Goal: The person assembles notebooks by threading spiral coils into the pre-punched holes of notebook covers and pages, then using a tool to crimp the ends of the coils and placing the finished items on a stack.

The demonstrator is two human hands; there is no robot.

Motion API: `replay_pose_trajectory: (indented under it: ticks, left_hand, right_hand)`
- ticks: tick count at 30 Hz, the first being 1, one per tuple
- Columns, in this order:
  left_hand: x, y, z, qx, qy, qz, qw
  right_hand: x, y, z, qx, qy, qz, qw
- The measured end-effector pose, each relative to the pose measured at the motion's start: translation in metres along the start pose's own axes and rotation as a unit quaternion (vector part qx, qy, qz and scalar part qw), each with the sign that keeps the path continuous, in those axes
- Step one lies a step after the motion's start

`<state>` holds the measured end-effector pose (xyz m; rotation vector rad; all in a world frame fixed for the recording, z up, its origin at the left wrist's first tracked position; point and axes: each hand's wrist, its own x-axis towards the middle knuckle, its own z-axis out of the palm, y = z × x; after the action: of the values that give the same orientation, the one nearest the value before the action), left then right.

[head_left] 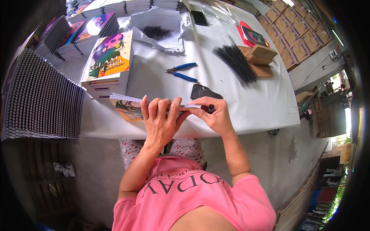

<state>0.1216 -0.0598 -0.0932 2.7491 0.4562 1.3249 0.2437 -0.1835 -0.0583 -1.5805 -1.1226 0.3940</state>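
Near the front table edge I hold a notebook (125,109) with an illustrated cover, tilted up on its edge. My left hand (160,115) grips it from above, its fingers bent over the top edge. My right hand (214,115) pinches the notebook's right end between thumb and fingers. Beside that thumb shows a short black end (211,109), which looks like a binding coil; the rest is hidden. Just beyond lies a dark grey, wedge-shaped object (204,92). Farther off rest blue-handled cutters (183,72), jaws pointing left.
A stack of notebooks (106,61) stands to the left, with more bound stacks (92,29) behind. Black coils (235,65) lean by a wooden stand (260,57). Loose coils sit on white wrapping (173,36). A phone (199,18) lies at the back; cartons (296,32) are stacked far right.
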Motion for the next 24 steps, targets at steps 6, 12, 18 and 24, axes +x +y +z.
replay_pose_trajectory:
  ticks: [6,12,18,24]
  left_hand:
    - [0.009,0.001,-0.009,0.019,0.003,-0.011,1.0]
    - [-0.003,-0.059,-0.04,0.086,0.018,-0.015,0.996]
    - [-0.01,-0.055,-0.056,0.096,0.112,0.037,0.988]
    - [-0.002,-0.029,-0.038,0.036,-0.016,-0.009,0.999]
  right_hand:
    - [0.0,0.011,0.029,-0.226,0.213,-0.169,0.935]
    - [-0.008,-0.001,0.017,-0.119,0.175,-0.101,0.972]
    - [-0.011,-0.034,0.012,-0.125,0.14,-0.104,0.977]
    - [-0.014,-0.013,0.011,-0.092,0.085,-0.041,0.991]
